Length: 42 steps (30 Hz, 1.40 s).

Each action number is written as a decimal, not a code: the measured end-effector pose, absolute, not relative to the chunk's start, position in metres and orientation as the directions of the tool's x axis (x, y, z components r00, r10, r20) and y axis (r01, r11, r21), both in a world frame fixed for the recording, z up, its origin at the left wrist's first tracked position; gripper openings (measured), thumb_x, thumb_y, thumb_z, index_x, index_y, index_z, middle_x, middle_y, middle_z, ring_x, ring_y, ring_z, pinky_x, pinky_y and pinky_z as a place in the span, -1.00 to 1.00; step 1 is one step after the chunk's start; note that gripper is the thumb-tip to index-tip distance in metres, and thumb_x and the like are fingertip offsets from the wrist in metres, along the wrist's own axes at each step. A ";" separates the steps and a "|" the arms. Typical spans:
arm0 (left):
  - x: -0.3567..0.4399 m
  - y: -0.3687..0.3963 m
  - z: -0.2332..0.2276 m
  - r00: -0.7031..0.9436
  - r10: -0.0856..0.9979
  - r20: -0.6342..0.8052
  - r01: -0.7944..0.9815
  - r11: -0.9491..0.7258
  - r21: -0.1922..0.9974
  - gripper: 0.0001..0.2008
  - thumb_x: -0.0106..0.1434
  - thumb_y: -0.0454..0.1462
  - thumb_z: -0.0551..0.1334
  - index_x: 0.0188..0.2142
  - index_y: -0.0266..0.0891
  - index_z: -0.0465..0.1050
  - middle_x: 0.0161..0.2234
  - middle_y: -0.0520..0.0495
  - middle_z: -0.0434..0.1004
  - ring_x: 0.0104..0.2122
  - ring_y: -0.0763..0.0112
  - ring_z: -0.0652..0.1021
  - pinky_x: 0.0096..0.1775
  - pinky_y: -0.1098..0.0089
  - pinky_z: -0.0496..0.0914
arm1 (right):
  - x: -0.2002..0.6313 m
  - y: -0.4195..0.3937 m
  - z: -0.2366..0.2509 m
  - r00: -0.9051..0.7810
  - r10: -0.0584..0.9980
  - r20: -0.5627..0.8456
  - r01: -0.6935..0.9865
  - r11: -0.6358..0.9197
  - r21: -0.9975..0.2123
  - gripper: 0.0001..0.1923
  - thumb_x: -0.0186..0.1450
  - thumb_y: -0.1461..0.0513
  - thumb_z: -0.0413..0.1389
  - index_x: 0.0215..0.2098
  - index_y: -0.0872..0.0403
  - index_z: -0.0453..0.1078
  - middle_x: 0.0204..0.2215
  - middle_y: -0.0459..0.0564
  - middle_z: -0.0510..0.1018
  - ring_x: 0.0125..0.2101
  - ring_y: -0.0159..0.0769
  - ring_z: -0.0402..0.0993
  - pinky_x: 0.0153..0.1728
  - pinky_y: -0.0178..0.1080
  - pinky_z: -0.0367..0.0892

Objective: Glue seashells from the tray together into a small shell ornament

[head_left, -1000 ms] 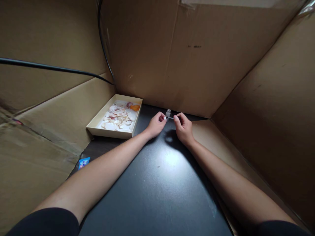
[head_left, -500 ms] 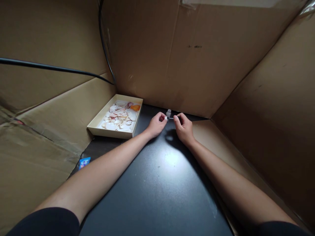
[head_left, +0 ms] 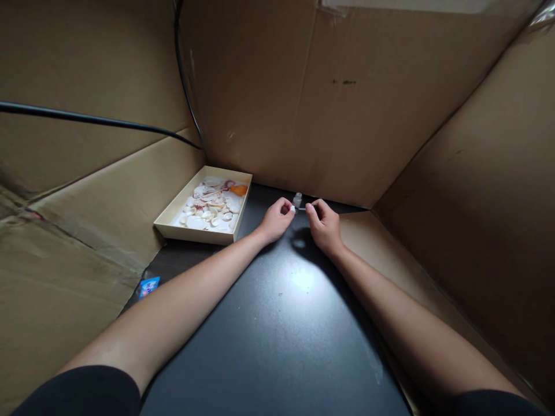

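Note:
My left hand (head_left: 274, 222) is closed in a pinch on a small white piece (head_left: 293, 208), perhaps a shell; it is too small to tell. Facing it, my right hand (head_left: 325, 230) pinches a thin rod (head_left: 302, 208) that points left. The rod's tip is at or very near the white piece; whether they touch I cannot tell. Just behind the fingertips a small clear bottle (head_left: 297, 200) stands upright on the dark table (head_left: 269, 335). To the left of my left hand is a shallow cream tray (head_left: 195, 236) of seashells (head_left: 212, 216).
An orange piece (head_left: 239, 190) lies in the tray's far right corner. A blue packet (head_left: 149, 286) is beside my left forearm. Cardboard walls (head_left: 277, 104) stand around the table, and a black cable (head_left: 87, 118) runs along the left side. A cardboard flap (head_left: 368, 231) lies at the right.
Hardly anything differs. Both hands keep their pinches in the same place, with only a tiny shift of the white piece and the rod between the fingertips.

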<state>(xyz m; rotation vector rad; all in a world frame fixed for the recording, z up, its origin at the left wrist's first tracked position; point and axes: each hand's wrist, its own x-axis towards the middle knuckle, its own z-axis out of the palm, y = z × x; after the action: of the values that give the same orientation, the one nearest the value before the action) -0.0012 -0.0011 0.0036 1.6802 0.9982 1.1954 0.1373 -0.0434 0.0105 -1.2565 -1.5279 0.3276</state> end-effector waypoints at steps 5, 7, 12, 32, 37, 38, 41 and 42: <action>-0.001 -0.001 0.003 0.236 0.922 0.307 0.131 -0.344 0.930 -0.90 0.19 -0.39 0.16 -0.44 -0.27 0.24 -0.49 0.09 0.26 -0.44 0.53 0.29 -0.32 0.49 0.22 | 0.138 -0.043 0.010 0.127 0.837 0.532 0.545 0.389 -0.743 -0.65 0.29 0.00 0.00 -0.48 0.08 0.22 -0.63 -0.18 0.23 -0.55 -0.45 0.12 -0.48 -0.37 0.06; 0.000 -0.001 0.003 0.236 0.922 0.306 0.130 -0.342 0.931 -0.90 0.19 -0.38 0.16 -0.44 -0.27 0.24 -0.49 0.09 0.25 -0.45 0.53 0.29 -0.32 0.49 0.21 | 0.138 -0.043 0.009 0.141 0.837 0.528 0.541 0.382 -0.749 -0.64 0.29 -0.01 -0.01 -0.49 0.08 0.21 -0.63 -0.18 0.23 -0.55 -0.45 0.12 -0.48 -0.37 0.06; -0.001 -0.001 0.004 0.236 0.925 0.298 0.134 -0.335 0.933 -0.90 0.19 -0.41 0.16 -0.43 -0.27 0.24 -0.49 0.09 0.24 -0.45 0.54 0.28 -0.33 0.49 0.21 | 0.137 -0.043 0.009 0.110 0.837 0.536 0.514 0.414 -0.751 -0.66 0.30 0.01 0.00 -0.48 0.08 0.22 -0.62 -0.18 0.23 -0.55 -0.46 0.12 -0.48 -0.37 0.05; -0.001 -0.002 0.004 0.250 0.916 0.314 0.111 -0.349 0.930 -0.89 0.19 -0.40 0.15 -0.44 -0.27 0.23 -0.48 0.09 0.25 -0.44 0.53 0.29 -0.32 0.49 0.22 | 0.137 -0.044 0.010 0.106 0.823 0.557 0.490 0.444 -0.750 -0.67 0.31 0.02 -0.02 -0.46 0.07 0.20 -0.61 -0.18 0.21 -0.55 -0.46 0.11 -0.48 -0.37 0.06; -0.001 -0.002 0.004 0.248 0.914 0.322 0.127 -0.360 0.924 -0.89 0.19 -0.40 0.16 -0.44 -0.27 0.23 -0.48 0.09 0.25 -0.44 0.54 0.29 -0.32 0.50 0.22 | 0.137 -0.043 0.010 0.134 0.819 0.558 0.479 0.439 -0.760 -0.67 0.31 0.02 -0.02 -0.48 0.07 0.19 -0.62 -0.19 0.19 -0.56 -0.46 0.10 -0.49 -0.36 0.06; -0.001 -0.002 0.004 0.247 0.913 0.325 0.129 -0.363 0.923 -0.89 0.19 -0.39 0.16 -0.44 -0.27 0.23 -0.48 0.09 0.25 -0.44 0.54 0.29 -0.32 0.50 0.22 | 0.137 -0.043 0.010 0.140 0.818 0.558 0.483 0.436 -0.760 -0.67 0.30 0.01 -0.02 -0.48 0.07 0.19 -0.62 -0.19 0.19 -0.56 -0.46 0.10 -0.49 -0.36 0.06; -0.001 -0.001 0.004 0.248 0.912 0.327 0.129 -0.365 0.922 -0.89 0.19 -0.39 0.16 -0.44 -0.26 0.23 -0.48 0.09 0.25 -0.44 0.53 0.29 -0.32 0.50 0.22 | 0.137 -0.043 0.010 0.138 0.826 0.547 0.502 0.418 -0.757 -0.66 0.29 0.01 0.00 -0.49 0.07 0.19 -0.62 -0.18 0.20 -0.56 -0.46 0.11 -0.49 -0.37 0.05; -0.001 -0.001 0.004 0.248 0.913 0.323 0.128 -0.361 0.924 -0.89 0.19 -0.39 0.16 -0.44 -0.26 0.23 -0.49 0.09 0.25 -0.44 0.53 0.29 -0.32 0.50 0.22 | 0.137 -0.043 0.010 0.143 0.825 0.547 0.502 0.416 -0.758 -0.65 0.29 0.01 0.00 -0.49 0.07 0.19 -0.62 -0.18 0.20 -0.56 -0.46 0.11 -0.49 -0.37 0.05</action>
<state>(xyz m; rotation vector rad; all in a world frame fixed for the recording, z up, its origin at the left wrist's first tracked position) -0.0007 -0.0012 0.0042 1.6948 0.9720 1.1973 0.1366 -0.0429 0.0096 -1.2309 -1.5107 0.3482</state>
